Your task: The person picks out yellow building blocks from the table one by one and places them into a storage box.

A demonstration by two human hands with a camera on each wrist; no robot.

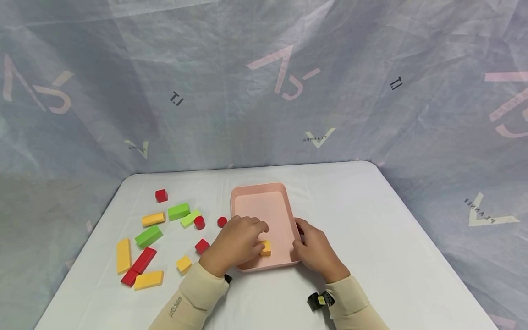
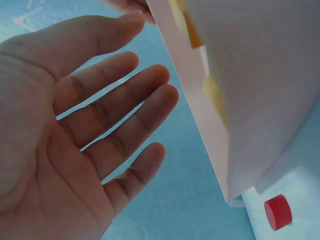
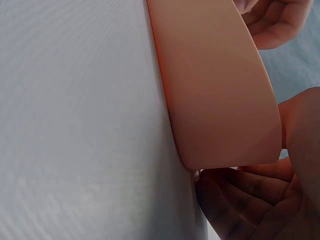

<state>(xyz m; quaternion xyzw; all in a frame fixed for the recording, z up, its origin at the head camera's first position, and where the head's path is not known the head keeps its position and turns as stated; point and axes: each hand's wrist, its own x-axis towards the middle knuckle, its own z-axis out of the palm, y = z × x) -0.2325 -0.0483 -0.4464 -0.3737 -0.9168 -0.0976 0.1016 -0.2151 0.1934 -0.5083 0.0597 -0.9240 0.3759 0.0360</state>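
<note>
For the pink tray, appears to be smooth moulded plastic with a low sheen. For the yellow block, red cube and green block, shows smooth faces, unclear whether wood or plastic. Looks like matt, finely textured fabric on the white table covering. Reads as creased, printed cloth in the grey backdrop, soft matt cloth in the beige sleeves.

Left hand masks part of tray

In the head view it also hides part of a yellow block; the bottom edge crops 2 sleeves. The right wrist view cuts off the right hand.
</note>
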